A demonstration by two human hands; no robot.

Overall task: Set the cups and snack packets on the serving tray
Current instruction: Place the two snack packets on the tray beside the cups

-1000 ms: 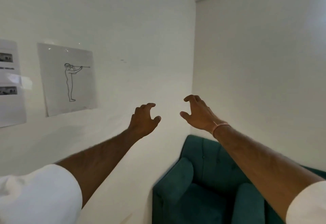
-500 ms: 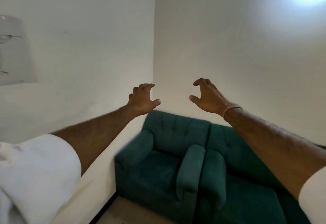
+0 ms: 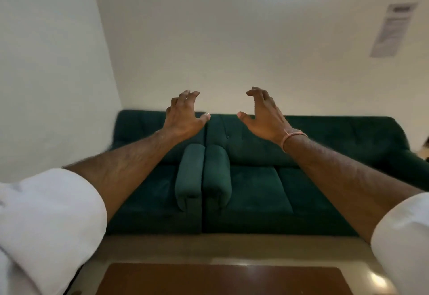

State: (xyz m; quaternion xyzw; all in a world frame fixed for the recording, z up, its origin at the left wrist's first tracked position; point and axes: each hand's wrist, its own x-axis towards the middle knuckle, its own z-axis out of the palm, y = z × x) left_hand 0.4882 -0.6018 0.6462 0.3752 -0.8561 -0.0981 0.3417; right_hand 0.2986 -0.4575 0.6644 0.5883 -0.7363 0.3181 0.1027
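My left hand [image 3: 183, 118] and right hand [image 3: 264, 116] stretched out at arm's length, fingers spread and curled, holding nothing, green sofa [image 3: 255, 178] beyond, brown table [image 3: 222, 278] below, cups, packets, tray outside my view

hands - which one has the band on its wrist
The right hand: a thin pink band circles its wrist. The left hand has a bare wrist. Both are empty, fingers spread.
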